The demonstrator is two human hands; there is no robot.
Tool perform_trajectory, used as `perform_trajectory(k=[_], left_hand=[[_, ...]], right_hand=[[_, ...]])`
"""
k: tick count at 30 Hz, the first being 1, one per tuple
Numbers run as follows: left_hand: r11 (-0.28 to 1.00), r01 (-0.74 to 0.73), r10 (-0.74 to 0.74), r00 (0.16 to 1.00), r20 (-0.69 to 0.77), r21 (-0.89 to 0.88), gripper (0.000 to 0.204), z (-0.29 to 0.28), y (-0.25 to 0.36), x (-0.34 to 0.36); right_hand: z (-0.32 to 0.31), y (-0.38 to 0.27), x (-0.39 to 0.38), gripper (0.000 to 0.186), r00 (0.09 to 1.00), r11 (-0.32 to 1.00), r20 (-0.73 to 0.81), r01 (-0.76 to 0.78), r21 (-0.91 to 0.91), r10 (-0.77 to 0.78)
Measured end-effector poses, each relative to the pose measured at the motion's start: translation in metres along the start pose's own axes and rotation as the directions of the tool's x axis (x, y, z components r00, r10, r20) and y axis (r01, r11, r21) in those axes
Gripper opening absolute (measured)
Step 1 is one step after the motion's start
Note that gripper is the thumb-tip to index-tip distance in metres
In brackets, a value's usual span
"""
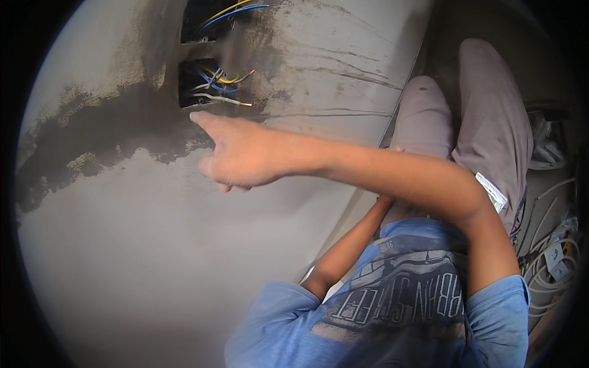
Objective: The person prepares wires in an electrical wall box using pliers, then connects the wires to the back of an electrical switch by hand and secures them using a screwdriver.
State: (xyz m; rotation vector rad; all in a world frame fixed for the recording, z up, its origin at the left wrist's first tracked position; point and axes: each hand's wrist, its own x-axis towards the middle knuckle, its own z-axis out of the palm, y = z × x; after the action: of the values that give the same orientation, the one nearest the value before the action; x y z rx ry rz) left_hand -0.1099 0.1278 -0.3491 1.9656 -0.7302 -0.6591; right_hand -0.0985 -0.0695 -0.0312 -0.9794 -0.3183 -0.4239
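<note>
My right arm reaches left across my body to the wall. The right hand (242, 152) has its index finger stretched toward the lower edge of a recessed wall box (184, 86), with the other fingers partly curled. I see nothing held in it. Yellow, blue and pale wires (222, 98) stick out of that box, some with bare copper ends. Above it is a second box (191, 27) with yellow and blue wires (230, 13). My left hand (398, 149) lies near my thigh, mostly hidden behind the right forearm; only a bit of fingertip shows.
Dark, damp-looking plaster (116, 122) surrounds the boxes on the grey wall (153, 264). My bent legs (491, 110) are beside the wall. On the floor at right lie coiled pale cable (537, 288) and a clear plastic bag (546, 141). A white packet (492, 192) rests by my thigh.
</note>
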Motion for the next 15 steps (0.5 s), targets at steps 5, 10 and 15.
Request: perform_trajectory(k=[5,10,15], left_hand=[[0.914,0.353,-0.384,0.912,0.147,0.199,0.039,-0.013,0.066,0.019],[0.965,-0.037,0.01,0.994,0.106,0.261,0.037,-0.01,0.063,0.01],[0.997,0.017,-0.02,0.999,0.034,0.076,0.037,0.002,0.069,0.015]], right_hand=[[0.008,-0.009,0.005,0.09,0.997,0.964,0.016,-0.076,0.254,0.074],[0.011,0.0,0.027,0.084,0.993,0.8,0.037,-0.111,0.589,0.11],[0.005,0.024,0.03,0.066,0.997,0.717,-0.08,0.062,0.695,-0.009]])
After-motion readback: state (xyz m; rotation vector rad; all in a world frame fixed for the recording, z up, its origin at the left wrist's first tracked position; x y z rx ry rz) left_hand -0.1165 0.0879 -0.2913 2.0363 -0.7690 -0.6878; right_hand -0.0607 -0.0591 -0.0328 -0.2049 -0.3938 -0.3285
